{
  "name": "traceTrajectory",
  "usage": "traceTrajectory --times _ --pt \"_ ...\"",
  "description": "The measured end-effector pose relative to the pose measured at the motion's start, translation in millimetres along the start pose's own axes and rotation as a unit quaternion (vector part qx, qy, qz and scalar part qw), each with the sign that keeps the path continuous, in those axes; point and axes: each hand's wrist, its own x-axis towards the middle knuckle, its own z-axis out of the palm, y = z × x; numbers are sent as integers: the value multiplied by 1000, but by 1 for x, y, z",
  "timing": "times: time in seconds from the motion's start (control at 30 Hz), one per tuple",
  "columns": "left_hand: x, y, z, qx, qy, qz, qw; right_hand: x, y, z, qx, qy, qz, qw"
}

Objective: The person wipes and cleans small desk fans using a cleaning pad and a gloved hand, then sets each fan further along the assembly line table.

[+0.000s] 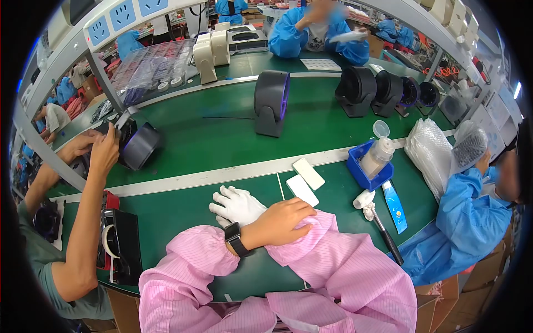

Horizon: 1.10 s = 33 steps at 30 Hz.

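Pointing lengthwise leftward, right glove [242, 206], fingers [221, 200] spread; left fingers [298, 207] over sleeve [322, 223], grip unclear

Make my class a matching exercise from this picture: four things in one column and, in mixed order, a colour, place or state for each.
Column one
1. Left hand
2. Glove
3. Bin
4. Mallet

Column two
A. Blue, with a clear bottle in it
B. Bare, lying on a pink sleeve
C. Black-handled, lying beside a blue and white tube
D. White, with its fingers spread

Right pairs: 1-B, 2-D, 3-A, 4-C
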Motion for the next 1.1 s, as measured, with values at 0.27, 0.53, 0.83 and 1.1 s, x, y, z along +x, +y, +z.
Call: traceTrajectory --times 0.27,0.53,0.83,1.1 --pt "0 0 0 0 1 -3 1000 -1 0 3 -2 4 2 1000" --pt "0 2 -1 -5 1 -6 1000 -1 0 4 0 10 2 1000" --pt "2 1 -2 -5 2 0 1000 0 -1 -3 -13 11 -4 1000" --pt "1 2 -2 4 -9 -2 1000 1 0 0 -7 16 -6 1000"
